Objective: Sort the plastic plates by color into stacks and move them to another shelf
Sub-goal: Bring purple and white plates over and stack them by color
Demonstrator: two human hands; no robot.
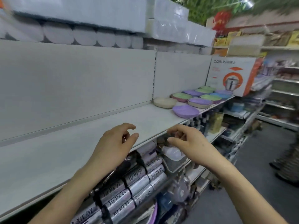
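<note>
Left hand (116, 143): raised at the grey metal shelf (100, 126) edge, fingers loosely curled, empty. Right hand (187, 143): likewise, empty. Pastel plastic plates (200, 96), purple, green, blue, beige: scattered farther right along that shelf.

Top-shelf packs (77, 18) blurred; far plates (208, 91) overlap, count unclear; person's legs (289, 159) cut off at rt edge.

Left hand (113, 143), right hand (186, 141) — raised, loosely curled, empty.
</note>
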